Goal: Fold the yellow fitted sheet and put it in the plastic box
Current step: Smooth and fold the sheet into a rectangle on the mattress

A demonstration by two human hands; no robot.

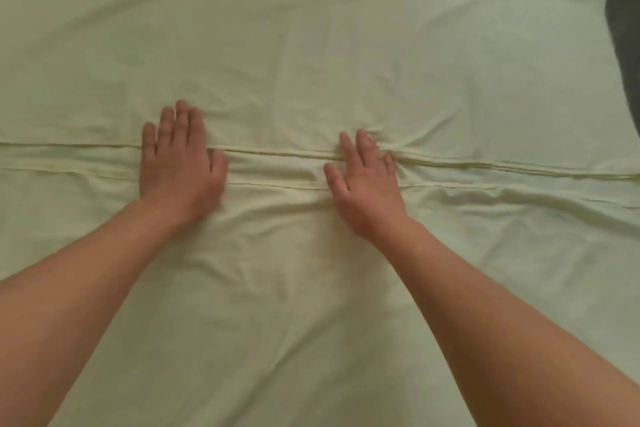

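Two bare hands lie flat on the sheet point(311, 45) in the head view, the only view there is. The pale yellow sheet is spread out wide and fills almost the whole picture, running off the left, bottom and lower right edges. Its far edge and right edge show at the upper right, where they meet in a corner against a strip of grey floor point(623, 45).

Across the middle of the sheet run the hems point(277, 152), thin folded edges lying side by side from the left edge to the right edge, one a little nearer the person than the other. The cloth around them is lightly creased, most of all between and just right of the hands.

The left hand point(180, 163) rests palm down on the far hem, fingers stretched out and close together, pointing away from the person, thumb out to the right. It grasps nothing; it only presses on the cloth.

The right hand point(363, 180) also lies palm down across the hems, near the left hand but apart from it. Its fingers are spread, and the tips look slightly bent into a small bunch of cloth; whether they pinch it I cannot tell, as they are blurred.

Both forearms reach in from the bottom corners.
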